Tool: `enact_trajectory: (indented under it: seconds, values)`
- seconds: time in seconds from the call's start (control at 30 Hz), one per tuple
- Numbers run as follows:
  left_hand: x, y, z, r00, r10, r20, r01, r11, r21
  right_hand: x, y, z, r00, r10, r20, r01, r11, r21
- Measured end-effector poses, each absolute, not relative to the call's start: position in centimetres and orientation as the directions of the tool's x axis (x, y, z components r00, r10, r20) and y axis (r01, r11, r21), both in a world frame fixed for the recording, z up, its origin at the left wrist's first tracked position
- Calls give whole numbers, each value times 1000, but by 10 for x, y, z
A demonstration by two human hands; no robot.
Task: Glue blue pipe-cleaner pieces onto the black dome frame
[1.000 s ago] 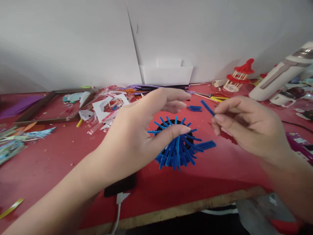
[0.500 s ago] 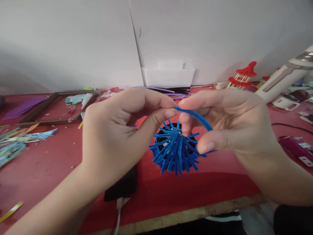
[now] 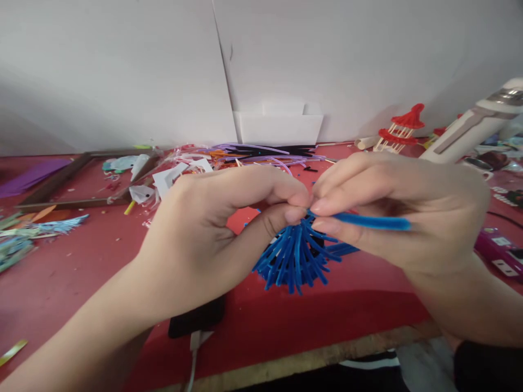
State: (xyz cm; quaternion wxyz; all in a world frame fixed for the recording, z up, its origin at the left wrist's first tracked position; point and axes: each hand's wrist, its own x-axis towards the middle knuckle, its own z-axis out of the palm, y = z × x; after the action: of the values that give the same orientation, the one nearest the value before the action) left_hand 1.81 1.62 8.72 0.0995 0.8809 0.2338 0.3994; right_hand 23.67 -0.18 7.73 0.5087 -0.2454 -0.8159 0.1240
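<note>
Between both hands is a blue pipe cleaner (image 3: 371, 221), its free end sticking out to the right past my right fingers. My left hand (image 3: 229, 228) pinches its left end between thumb and forefinger. My right hand (image 3: 388, 207) grips it close by, thumb below and fingertips above. Just below and behind the fingertips stands a round piece of many blue pipe cleaners (image 3: 294, 261) fanning out from a top centre over a dark core. My fingers cover its top and part of its left side.
On the red table (image 3: 368, 305) a black phone (image 3: 196, 318) with a white cable lies near the front edge. Behind are a brown frame (image 3: 49, 201), purple and black pipe cleaners (image 3: 278, 152) and a red-roofed model tower (image 3: 402, 128). A purple power strip (image 3: 500, 250) lies right.
My right hand has closed its thumb and fingers on the pipe cleaner, which now points straight right instead of curving down. Both hands have come slightly lower, over the top of the blue piece.
</note>
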Motion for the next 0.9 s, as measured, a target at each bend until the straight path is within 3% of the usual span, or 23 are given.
enact_trajectory:
  seconds: [0.17, 0.4, 0.57, 0.9]
  values:
    - [11, 23, 94, 738, 338, 585, 214, -938, 272, 241, 0, 78, -505, 514, 693, 187, 849, -493]
    - [6, 26, 96, 739, 353, 574, 269, -936, 228, 249, 0, 78, -557, 434, 708, 178, 895, -408]
    - [1, 28, 95, 769, 299, 565, 291, -951, 107, 256, 0, 81, -598, 410, 688, 201, 908, -367]
    - [0, 34, 102, 662, 378, 647, 349, -920, 180, 263, 4, 78, -493, 548, 676, 272, 835, -478]
